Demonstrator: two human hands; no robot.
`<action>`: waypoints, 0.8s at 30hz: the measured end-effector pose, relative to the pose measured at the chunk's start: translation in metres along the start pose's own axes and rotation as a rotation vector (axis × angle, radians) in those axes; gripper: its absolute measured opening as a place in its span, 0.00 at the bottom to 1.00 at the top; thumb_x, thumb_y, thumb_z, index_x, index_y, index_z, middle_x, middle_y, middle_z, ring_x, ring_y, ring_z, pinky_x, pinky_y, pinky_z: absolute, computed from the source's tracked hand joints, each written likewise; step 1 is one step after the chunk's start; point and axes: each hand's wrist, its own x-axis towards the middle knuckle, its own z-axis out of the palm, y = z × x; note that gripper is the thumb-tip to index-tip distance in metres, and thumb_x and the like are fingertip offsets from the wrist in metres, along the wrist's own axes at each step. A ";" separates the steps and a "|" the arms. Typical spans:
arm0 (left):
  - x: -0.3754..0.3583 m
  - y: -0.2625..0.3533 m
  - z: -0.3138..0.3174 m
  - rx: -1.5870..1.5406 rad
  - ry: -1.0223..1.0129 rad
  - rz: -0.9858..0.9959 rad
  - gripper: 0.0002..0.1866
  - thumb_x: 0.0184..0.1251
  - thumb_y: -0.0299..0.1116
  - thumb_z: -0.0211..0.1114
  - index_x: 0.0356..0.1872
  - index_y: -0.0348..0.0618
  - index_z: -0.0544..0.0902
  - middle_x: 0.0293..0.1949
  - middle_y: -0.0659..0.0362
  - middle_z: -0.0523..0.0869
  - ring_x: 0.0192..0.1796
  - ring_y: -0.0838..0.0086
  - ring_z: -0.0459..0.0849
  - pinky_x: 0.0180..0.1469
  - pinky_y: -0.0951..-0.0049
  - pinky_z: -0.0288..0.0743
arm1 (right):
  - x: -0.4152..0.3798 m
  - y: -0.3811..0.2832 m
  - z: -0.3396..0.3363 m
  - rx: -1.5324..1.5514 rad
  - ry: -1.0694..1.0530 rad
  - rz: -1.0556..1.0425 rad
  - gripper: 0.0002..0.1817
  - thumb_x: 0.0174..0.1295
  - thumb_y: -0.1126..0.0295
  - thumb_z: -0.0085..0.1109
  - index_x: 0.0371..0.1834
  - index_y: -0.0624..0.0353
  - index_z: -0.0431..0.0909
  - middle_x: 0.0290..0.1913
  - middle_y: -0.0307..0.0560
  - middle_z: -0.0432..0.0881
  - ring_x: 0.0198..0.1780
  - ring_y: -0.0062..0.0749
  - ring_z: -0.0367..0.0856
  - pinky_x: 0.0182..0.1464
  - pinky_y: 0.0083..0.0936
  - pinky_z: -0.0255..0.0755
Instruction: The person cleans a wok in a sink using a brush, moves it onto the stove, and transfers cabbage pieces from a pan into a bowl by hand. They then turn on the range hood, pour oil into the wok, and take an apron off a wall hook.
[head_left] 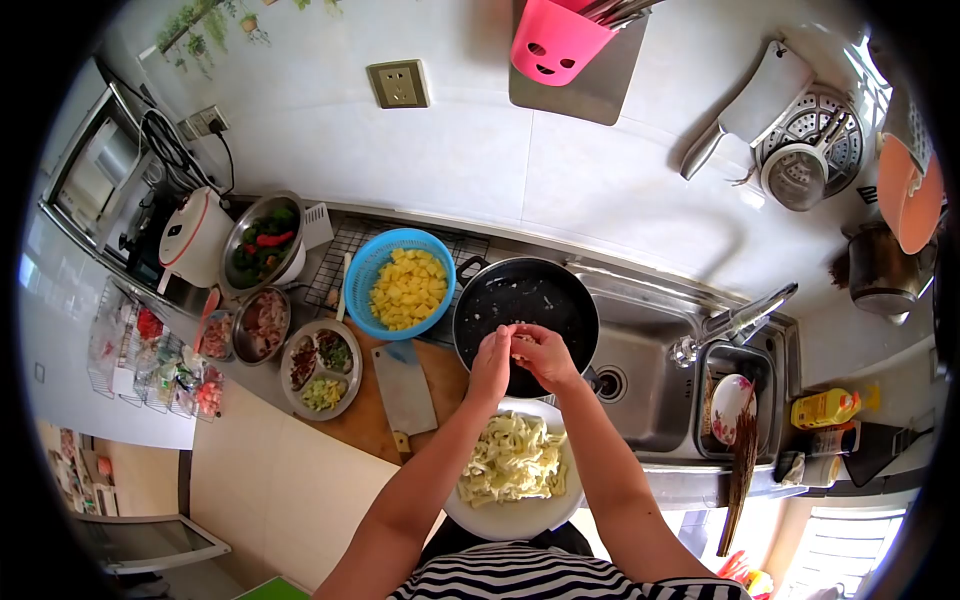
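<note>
My left hand [490, 365] and my right hand [545, 357] are pressed together over the near edge of a black pan [525, 300], fingers closed on a small pale piece of food between them. Just below the hands, a white plate [515, 515] is heaped with pale shredded food [515, 460]. The piece in my fingers is mostly hidden, so I cannot tell its exact shape.
A blue colander of yellow cubes [405, 285] stands left of the pan. A cleaver [403, 385] lies on the wooden board [370, 420]. Bowls of chopped ingredients [320, 365] and a rice cooker [195, 240] sit further left. The sink [640, 390] and faucet [735, 320] are to the right.
</note>
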 end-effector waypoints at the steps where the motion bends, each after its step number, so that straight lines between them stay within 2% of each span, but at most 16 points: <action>1: -0.003 0.004 -0.001 0.001 0.001 0.004 0.29 0.75 0.52 0.41 0.50 0.33 0.79 0.46 0.49 0.81 0.52 0.66 0.77 0.57 0.71 0.67 | -0.003 -0.003 0.002 -0.092 0.043 -0.036 0.14 0.58 0.74 0.61 0.47 0.65 0.78 0.35 0.37 0.80 0.31 0.19 0.76 0.36 0.17 0.72; 2: -0.005 0.007 -0.003 0.042 -0.002 0.029 0.29 0.75 0.51 0.42 0.52 0.32 0.78 0.49 0.49 0.80 0.54 0.66 0.76 0.58 0.71 0.67 | -0.004 -0.006 0.004 -0.092 0.040 -0.040 0.14 0.58 0.74 0.61 0.47 0.65 0.78 0.35 0.37 0.80 0.31 0.19 0.76 0.36 0.17 0.72; 4: -0.009 0.008 -0.004 0.083 -0.005 0.058 0.29 0.75 0.51 0.42 0.53 0.32 0.77 0.52 0.49 0.79 0.56 0.66 0.76 0.60 0.71 0.66 | -0.008 -0.010 0.004 -0.342 0.118 -0.160 0.12 0.57 0.74 0.61 0.44 0.63 0.80 0.33 0.39 0.82 0.30 0.22 0.79 0.35 0.20 0.74; 5: -0.011 0.003 -0.004 0.009 -0.005 -0.053 0.30 0.75 0.52 0.43 0.56 0.31 0.75 0.55 0.49 0.78 0.58 0.66 0.74 0.61 0.71 0.64 | -0.008 -0.009 0.001 -0.342 0.117 -0.163 0.12 0.57 0.74 0.61 0.44 0.63 0.80 0.33 0.39 0.82 0.30 0.22 0.79 0.35 0.20 0.74; 6: -0.014 0.001 -0.004 -0.065 -0.005 -0.163 0.31 0.75 0.52 0.44 0.59 0.30 0.73 0.58 0.49 0.76 0.61 0.66 0.73 0.63 0.72 0.63 | -0.008 -0.006 -0.001 -0.681 0.189 -0.224 0.12 0.55 0.74 0.61 0.44 0.61 0.81 0.33 0.42 0.84 0.32 0.25 0.81 0.37 0.22 0.75; 7: -0.018 0.000 -0.006 -0.064 -0.006 -0.159 0.31 0.75 0.52 0.44 0.59 0.30 0.73 0.58 0.49 0.76 0.61 0.66 0.73 0.63 0.72 0.63 | -0.009 -0.004 -0.004 -1.021 0.260 -0.285 0.12 0.54 0.75 0.61 0.43 0.60 0.82 0.34 0.45 0.85 0.34 0.28 0.83 0.39 0.23 0.76; 9: -0.022 -0.001 -0.010 -0.027 -0.025 -0.236 0.33 0.74 0.54 0.45 0.63 0.30 0.68 0.62 0.49 0.73 0.63 0.67 0.71 0.66 0.72 0.60 | -0.013 -0.002 -0.006 -0.985 0.239 -0.257 0.12 0.54 0.74 0.61 0.43 0.59 0.82 0.35 0.48 0.85 0.36 0.30 0.84 0.40 0.24 0.76; 11: -0.026 -0.003 -0.015 -0.046 -0.026 -0.239 0.34 0.74 0.54 0.46 0.63 0.30 0.67 0.62 0.49 0.73 0.64 0.67 0.71 0.66 0.72 0.60 | -0.016 -0.003 -0.008 -0.951 0.215 -0.222 0.12 0.53 0.74 0.61 0.43 0.57 0.82 0.37 0.50 0.85 0.38 0.32 0.85 0.41 0.25 0.77; 13: -0.033 -0.005 -0.018 -0.065 -0.031 -0.249 0.34 0.73 0.54 0.47 0.64 0.30 0.67 0.62 0.49 0.73 0.64 0.68 0.71 0.66 0.72 0.60 | -0.020 0.000 -0.012 -1.072 0.269 -0.289 0.12 0.53 0.75 0.61 0.42 0.58 0.82 0.38 0.49 0.85 0.38 0.32 0.85 0.41 0.26 0.77; 14: -0.035 -0.005 -0.019 -0.061 -0.046 -0.260 0.33 0.73 0.54 0.47 0.64 0.32 0.68 0.61 0.51 0.74 0.63 0.68 0.71 0.66 0.70 0.60 | -0.018 0.009 -0.020 -1.114 0.283 -0.364 0.13 0.55 0.75 0.61 0.44 0.58 0.81 0.34 0.46 0.84 0.34 0.27 0.83 0.39 0.23 0.76; 15: -0.036 -0.006 -0.020 -0.058 -0.061 -0.271 0.33 0.73 0.55 0.46 0.64 0.35 0.69 0.60 0.52 0.75 0.61 0.69 0.72 0.65 0.69 0.59 | -0.022 0.004 -0.018 -1.112 0.285 -0.368 0.13 0.55 0.75 0.61 0.44 0.58 0.81 0.34 0.46 0.84 0.34 0.27 0.83 0.39 0.23 0.76; 16: -0.038 -0.007 -0.022 -0.057 -0.061 -0.270 0.33 0.73 0.55 0.46 0.64 0.35 0.69 0.60 0.52 0.75 0.61 0.69 0.72 0.65 0.69 0.59 | -0.027 0.001 -0.016 -0.957 0.243 -0.282 0.13 0.56 0.74 0.60 0.46 0.57 0.81 0.32 0.44 0.83 0.33 0.25 0.82 0.39 0.22 0.75; 17: -0.041 -0.010 -0.025 -0.046 -0.094 -0.258 0.31 0.73 0.53 0.48 0.63 0.35 0.70 0.59 0.53 0.76 0.60 0.70 0.73 0.64 0.69 0.61 | -0.034 -0.002 -0.014 -0.801 0.202 -0.193 0.14 0.56 0.74 0.60 0.47 0.57 0.80 0.30 0.43 0.82 0.32 0.22 0.80 0.38 0.21 0.75; 23: -0.072 -0.008 -0.033 -0.036 -0.162 -0.204 0.24 0.73 0.42 0.53 0.59 0.32 0.73 0.55 0.52 0.79 0.57 0.71 0.77 0.60 0.73 0.67 | -0.098 -0.010 0.008 -0.811 0.157 -0.216 0.18 0.59 0.73 0.58 0.53 0.56 0.76 0.30 0.42 0.80 0.31 0.21 0.79 0.37 0.21 0.73; 24: -0.079 -0.007 -0.034 -0.040 -0.156 -0.178 0.23 0.72 0.40 0.55 0.57 0.29 0.73 0.54 0.50 0.80 0.56 0.71 0.78 0.59 0.75 0.68 | -0.108 -0.006 0.010 -0.828 0.164 -0.222 0.19 0.58 0.73 0.58 0.55 0.55 0.75 0.31 0.46 0.81 0.32 0.28 0.81 0.39 0.25 0.74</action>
